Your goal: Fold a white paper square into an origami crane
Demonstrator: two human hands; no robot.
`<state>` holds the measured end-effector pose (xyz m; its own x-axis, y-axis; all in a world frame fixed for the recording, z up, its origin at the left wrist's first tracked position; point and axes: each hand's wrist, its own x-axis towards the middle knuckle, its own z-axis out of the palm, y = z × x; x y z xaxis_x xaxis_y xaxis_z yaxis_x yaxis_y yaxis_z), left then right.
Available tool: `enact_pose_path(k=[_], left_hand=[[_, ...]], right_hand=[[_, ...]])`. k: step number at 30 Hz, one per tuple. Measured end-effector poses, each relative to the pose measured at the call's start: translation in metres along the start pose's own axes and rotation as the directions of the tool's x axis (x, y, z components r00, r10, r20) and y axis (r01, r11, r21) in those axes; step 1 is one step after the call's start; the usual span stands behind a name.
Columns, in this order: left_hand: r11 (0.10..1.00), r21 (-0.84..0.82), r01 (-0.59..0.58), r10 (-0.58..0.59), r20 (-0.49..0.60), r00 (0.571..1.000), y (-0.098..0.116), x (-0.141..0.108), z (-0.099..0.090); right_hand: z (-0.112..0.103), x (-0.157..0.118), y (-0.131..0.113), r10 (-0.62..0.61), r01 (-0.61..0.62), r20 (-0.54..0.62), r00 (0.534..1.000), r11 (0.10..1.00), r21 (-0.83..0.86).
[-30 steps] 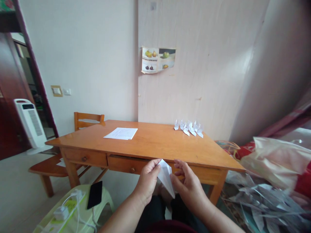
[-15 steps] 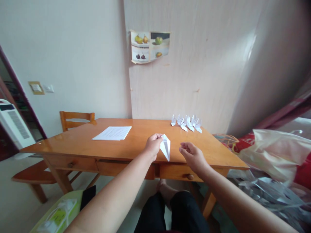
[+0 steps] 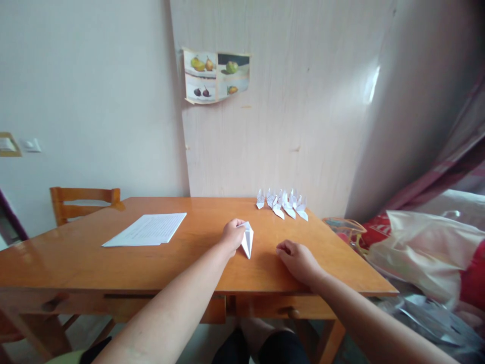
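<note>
My left hand (image 3: pixel 233 236) pinches the upper left edge of a folded white paper (image 3: pixel 248 241), a narrow kite shape with its point towards me. The fingers on the paper's far side are partly hidden. To the right, apart from the paper, my right hand (image 3: pixel 299 260) is by the tabletop with its fingers curled in and nothing seen in them. Several folded paper figures (image 3: pixel 290 206) with upright points stand grouped at the far right of the wooden table (image 3: pixel 212 212).
A stack of printed sheets (image 3: pixel 147 230) lies on the table's left part. Behind that is a wooden chair (image 3: pixel 89 194). A wall with a fruit picture (image 3: pixel 217 76) rises beyond the table. Plastic bags (image 3: pixel 424 247) crowd the right side.
The view has tilted and shifted, bringing the table nearer. My right hand has lowered towards the tabletop, its fingers more curled. My left hand still holds the folded paper.
</note>
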<state>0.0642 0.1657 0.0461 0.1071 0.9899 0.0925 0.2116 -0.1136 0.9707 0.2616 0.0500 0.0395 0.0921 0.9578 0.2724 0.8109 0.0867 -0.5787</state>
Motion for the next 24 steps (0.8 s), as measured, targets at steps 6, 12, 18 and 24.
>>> enact_pose_path(k=[6,12,18,24], left_hand=[[0.992,0.103,-0.070,0.070,0.000,0.998,-0.009,0.026,0.003],[0.972,0.135,-0.192,0.188,0.037,0.981,-0.016,0.044,-0.006],[0.967,0.097,-0.234,0.226,0.085,0.970,-0.019,0.041,-0.011],[0.975,0.048,-0.218,0.213,0.098,0.972,-0.014,0.040,-0.013]], right_hand=[[0.000,0.019,0.003,-0.006,0.012,0.060,0.998,0.995,-0.099],[0.003,0.034,0.000,-0.002,0.025,0.137,0.991,0.986,-0.166],[0.004,0.058,-0.001,-0.012,0.050,0.220,0.975,0.984,-0.168],[0.010,0.091,0.001,-0.046,0.077,0.289,0.956,0.993,-0.095]])
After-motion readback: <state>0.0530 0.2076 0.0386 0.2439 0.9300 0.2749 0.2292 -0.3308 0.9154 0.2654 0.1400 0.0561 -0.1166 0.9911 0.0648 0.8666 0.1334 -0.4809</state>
